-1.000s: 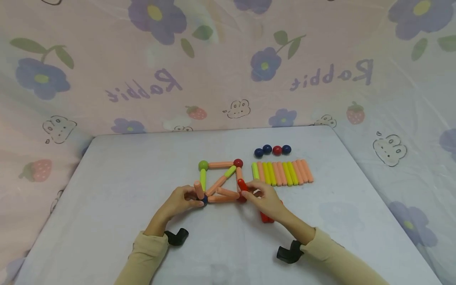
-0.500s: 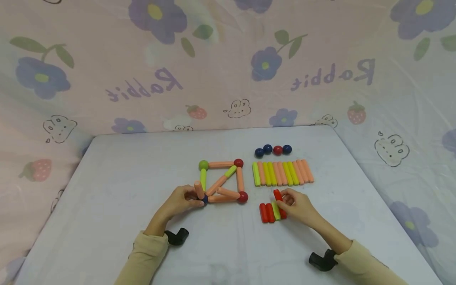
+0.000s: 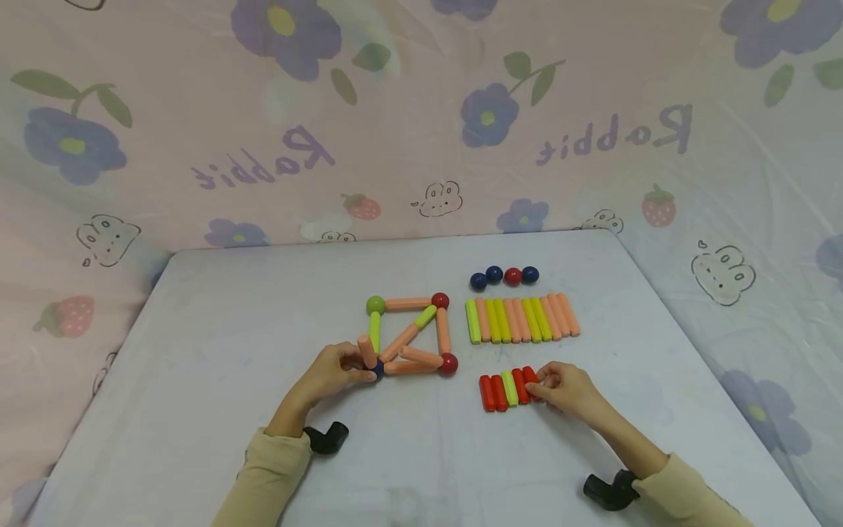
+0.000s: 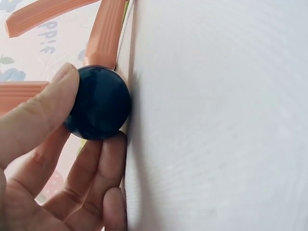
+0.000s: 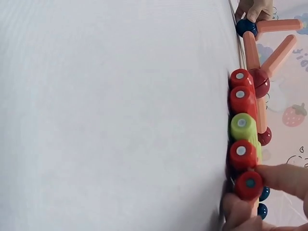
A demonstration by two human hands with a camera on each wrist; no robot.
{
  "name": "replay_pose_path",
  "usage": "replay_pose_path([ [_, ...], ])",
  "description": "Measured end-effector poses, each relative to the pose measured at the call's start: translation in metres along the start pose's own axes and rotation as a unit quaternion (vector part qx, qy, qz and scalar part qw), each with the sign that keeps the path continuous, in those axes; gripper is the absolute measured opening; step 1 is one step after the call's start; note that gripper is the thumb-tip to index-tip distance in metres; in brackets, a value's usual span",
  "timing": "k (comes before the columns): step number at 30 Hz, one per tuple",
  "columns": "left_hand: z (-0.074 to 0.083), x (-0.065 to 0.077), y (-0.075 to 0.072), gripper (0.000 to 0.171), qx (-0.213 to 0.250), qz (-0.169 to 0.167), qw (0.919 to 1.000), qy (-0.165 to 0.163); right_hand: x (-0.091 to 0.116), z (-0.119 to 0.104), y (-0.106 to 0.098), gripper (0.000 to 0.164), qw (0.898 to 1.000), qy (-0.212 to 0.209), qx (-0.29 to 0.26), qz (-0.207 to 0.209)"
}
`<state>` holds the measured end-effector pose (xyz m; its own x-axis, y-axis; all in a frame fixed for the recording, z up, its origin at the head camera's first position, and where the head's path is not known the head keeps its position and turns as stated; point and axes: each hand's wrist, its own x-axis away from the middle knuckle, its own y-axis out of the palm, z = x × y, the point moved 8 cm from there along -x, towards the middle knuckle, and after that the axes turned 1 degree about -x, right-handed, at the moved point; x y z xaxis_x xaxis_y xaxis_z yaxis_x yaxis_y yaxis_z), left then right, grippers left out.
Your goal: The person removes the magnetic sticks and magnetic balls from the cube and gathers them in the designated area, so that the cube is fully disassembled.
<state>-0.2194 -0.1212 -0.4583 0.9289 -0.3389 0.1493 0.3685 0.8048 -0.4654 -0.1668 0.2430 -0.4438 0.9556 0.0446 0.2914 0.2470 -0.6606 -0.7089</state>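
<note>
My left hand [image 3: 334, 373] grips the dark blue ball [image 4: 98, 103] at the near left corner of a flat square of peach and green sticks. A peach stick [image 3: 367, 351] rises from that ball. Another peach stick [image 3: 420, 356] slants up from the red ball [image 3: 448, 364] at the near right corner. A green ball [image 3: 375, 305] and a second red ball [image 3: 440, 301] form the far corners, and a diagonal of sticks crosses the square. My right hand [image 3: 568, 389] pinches a red stick [image 5: 249, 186] at the right end of a short row of red and green sticks [image 3: 500, 392].
Behind the short row lies a longer row of green, peach and yellow sticks [image 3: 518, 320]. Farther back sit several dark blue balls and a red ball [image 3: 513, 277]. A patterned cloth [image 3: 395, 146] hangs around the white table [image 3: 263, 307].
My right hand has carried a red stick from beside the near right red ball to the short row, then shifted right to the red stick at its end. The left hand stays put.
</note>
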Motion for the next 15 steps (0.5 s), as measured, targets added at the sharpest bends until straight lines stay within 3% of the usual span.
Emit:
replay_pose_path([
  [8, 0.001, 0.001, 0.0, 0.032, -0.006, -0.001, 1.0, 0.004, 0.002, -0.005, -0.004, 0.03, 0.999, -0.001, 0.043, 0.0],
  [12, 0.002, 0.0, 0.001, 0.031, -0.003, -0.002, 1.0, 0.009, 0.002, -0.022, -0.01, 0.024, 0.997, -0.042, 0.052, 0.032],
  [15, 0.001, 0.0, 0.0, 0.031, 0.0, 0.0, 1.0, 0.009, 0.0, -0.042, -0.005, 0.021, 0.994, -0.095, 0.036, 0.043],
])
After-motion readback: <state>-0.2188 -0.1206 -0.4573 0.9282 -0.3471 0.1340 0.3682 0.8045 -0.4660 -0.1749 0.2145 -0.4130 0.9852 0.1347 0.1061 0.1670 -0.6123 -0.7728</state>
